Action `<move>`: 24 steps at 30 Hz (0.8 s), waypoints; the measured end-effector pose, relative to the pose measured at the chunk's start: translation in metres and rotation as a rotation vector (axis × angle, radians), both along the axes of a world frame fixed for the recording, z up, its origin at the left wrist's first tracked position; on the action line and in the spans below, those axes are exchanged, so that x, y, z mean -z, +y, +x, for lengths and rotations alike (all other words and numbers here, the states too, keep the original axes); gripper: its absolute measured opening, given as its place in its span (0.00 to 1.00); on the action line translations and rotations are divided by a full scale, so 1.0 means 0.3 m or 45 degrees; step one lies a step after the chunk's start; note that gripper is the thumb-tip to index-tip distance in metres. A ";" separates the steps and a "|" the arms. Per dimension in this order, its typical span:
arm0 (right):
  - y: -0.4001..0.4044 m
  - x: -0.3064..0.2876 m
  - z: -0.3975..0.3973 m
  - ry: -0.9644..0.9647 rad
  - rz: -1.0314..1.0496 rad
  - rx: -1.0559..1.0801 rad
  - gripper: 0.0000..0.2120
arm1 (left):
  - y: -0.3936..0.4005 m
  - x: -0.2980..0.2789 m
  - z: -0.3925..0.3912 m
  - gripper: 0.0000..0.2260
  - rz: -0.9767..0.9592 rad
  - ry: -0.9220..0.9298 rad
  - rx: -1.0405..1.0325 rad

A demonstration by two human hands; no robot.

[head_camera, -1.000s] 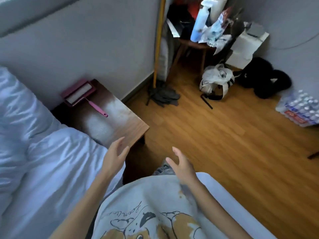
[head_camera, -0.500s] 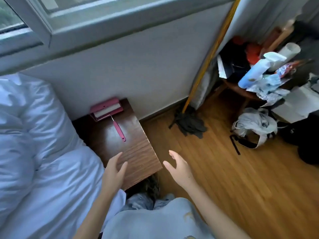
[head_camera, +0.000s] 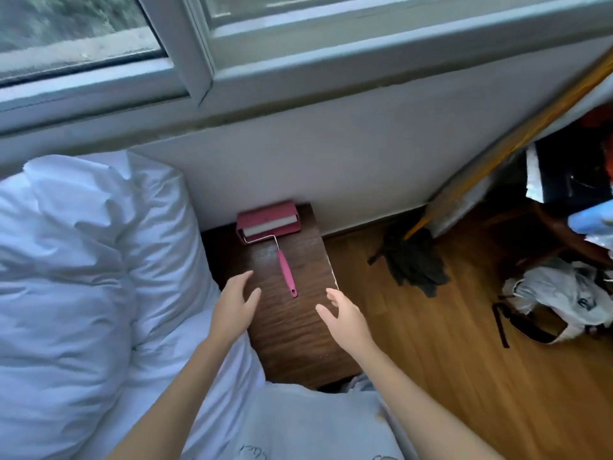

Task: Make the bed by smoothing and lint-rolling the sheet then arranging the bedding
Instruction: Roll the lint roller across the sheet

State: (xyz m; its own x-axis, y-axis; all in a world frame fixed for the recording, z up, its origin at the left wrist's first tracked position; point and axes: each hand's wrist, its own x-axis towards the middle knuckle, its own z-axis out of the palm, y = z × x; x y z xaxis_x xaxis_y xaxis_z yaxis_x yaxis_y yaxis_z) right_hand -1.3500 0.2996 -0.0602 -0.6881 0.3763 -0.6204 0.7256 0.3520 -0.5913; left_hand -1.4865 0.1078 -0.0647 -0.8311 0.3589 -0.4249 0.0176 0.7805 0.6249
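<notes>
Nearest: left hand [head_camera: 234, 308] and right hand [head_camera: 345, 315], both held above the near part of the dark wooden desk [head_camera: 298, 333], fingers released and loosely spread, grasping nothing. Between and just beyond the hands: pink lint roller [head_camera: 270, 234], lying flat on the desk, handle pointing near, roller head in its pink cover at the far edge against the wall. Left of the desk: white rumpled bedding [head_camera: 83, 277]. Right, on the wooden floor: dark mop head [head_camera: 414, 260]. Farthest: window [head_camera: 199, 44].

No text or label can be read anywhere
</notes>
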 end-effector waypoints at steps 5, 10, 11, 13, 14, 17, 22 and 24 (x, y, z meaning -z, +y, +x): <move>-0.020 0.171 -0.199 -0.120 0.007 -0.094 0.26 | 0.023 0.119 -0.165 0.22 -0.139 0.061 0.089; -0.023 0.342 -0.364 -0.200 0.026 -0.033 0.27 | 0.067 0.253 -0.307 0.23 -0.256 0.115 0.127; -0.025 0.369 -0.389 -0.220 0.034 -0.017 0.28 | 0.080 0.272 -0.330 0.23 -0.287 0.126 0.126; -0.031 0.419 -0.428 -0.257 0.051 0.018 0.29 | 0.106 0.298 -0.370 0.25 -0.341 0.151 0.131; -0.032 0.444 -0.446 -0.274 0.058 0.031 0.30 | 0.120 0.312 -0.392 0.26 -0.349 0.186 0.147; -0.041 0.509 -0.492 -0.325 0.041 0.037 0.31 | 0.150 0.366 -0.475 0.27 -0.370 0.376 0.261; -0.067 0.574 -0.561 -0.256 0.054 0.044 0.27 | 0.196 0.473 -0.579 0.26 -0.416 0.413 0.426; -0.075 0.589 -0.586 -0.261 0.028 0.023 0.23 | 0.207 0.504 -0.580 0.26 -0.451 0.350 0.446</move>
